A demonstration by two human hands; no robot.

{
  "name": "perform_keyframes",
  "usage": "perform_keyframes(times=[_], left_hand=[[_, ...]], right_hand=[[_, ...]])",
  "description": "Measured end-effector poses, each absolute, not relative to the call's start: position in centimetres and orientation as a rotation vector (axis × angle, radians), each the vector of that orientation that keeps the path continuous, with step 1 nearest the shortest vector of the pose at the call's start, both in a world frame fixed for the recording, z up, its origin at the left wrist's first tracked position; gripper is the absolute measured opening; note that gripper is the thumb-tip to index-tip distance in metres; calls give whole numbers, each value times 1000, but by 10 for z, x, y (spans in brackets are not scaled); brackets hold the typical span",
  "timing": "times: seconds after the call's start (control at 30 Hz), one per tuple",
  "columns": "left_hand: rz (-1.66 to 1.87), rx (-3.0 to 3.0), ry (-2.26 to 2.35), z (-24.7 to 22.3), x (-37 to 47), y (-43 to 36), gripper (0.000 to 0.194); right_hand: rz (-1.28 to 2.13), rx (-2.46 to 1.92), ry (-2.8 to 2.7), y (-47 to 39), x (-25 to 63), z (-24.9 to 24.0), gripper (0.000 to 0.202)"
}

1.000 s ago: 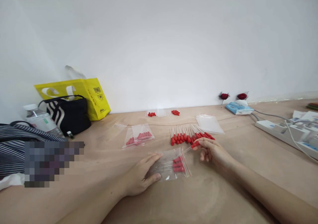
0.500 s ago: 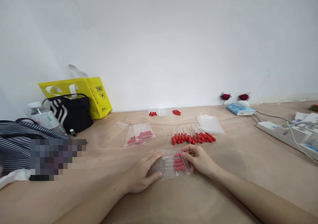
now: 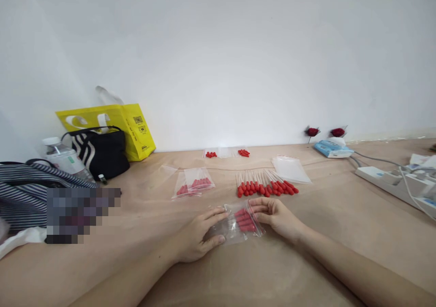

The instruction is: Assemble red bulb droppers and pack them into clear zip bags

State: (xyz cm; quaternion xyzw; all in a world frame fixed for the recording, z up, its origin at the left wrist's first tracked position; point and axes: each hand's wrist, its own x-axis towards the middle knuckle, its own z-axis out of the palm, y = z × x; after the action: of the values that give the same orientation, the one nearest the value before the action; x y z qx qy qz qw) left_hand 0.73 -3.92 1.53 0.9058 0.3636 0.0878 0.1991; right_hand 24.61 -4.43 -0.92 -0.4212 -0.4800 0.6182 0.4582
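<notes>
A clear zip bag point(image 3: 231, 239) lies between my hands on the brown tabletop. Inside it are several red-headed sticks point(image 3: 245, 221), heads toward the right. My left hand point(image 3: 200, 236) holds the bag's left end, thumb below and fingers above. At the zip end on the right, my right hand point(image 3: 274, 216) has its fingers on the bag's edge, some fingertips hidden behind the plastic. Beyond the hands lies a row of loose red-headed sticks point(image 3: 265, 188), heads toward me. Filled zip bags point(image 3: 194, 184) overlap to their left.
Flat clear bags point(image 3: 291, 170) lie behind the loose sticks. More bagged red-headed sticks point(image 3: 244, 153) rest by the wall. A yellow bag point(image 3: 145, 139), black pouch point(image 3: 105, 152) and bottle point(image 3: 64, 157) stand left. At right are a tissue pack point(image 3: 332, 149) and power strip point(image 3: 378, 177).
The red-headed sticks in the bag have shifted slightly left, away from the zip edge. My right fingers have straightened a little along that edge. The whole view has shifted slightly.
</notes>
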Motion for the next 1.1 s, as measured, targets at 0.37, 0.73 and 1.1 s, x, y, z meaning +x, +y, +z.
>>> perform_keyframes(times=[0.37, 0.73, 1.1], left_hand=[[267, 2513, 1005, 15, 6, -39, 47], [224, 2525, 1018, 16, 5, -39, 46], [264, 2508, 1006, 16, 5, -38, 48]], right_hand=[[9, -1462, -1876, -18, 294, -14, 15], [-419, -1588, -1920, -12, 286, -17, 23], [477, -1297, -1190, -24, 324, 6, 28]])
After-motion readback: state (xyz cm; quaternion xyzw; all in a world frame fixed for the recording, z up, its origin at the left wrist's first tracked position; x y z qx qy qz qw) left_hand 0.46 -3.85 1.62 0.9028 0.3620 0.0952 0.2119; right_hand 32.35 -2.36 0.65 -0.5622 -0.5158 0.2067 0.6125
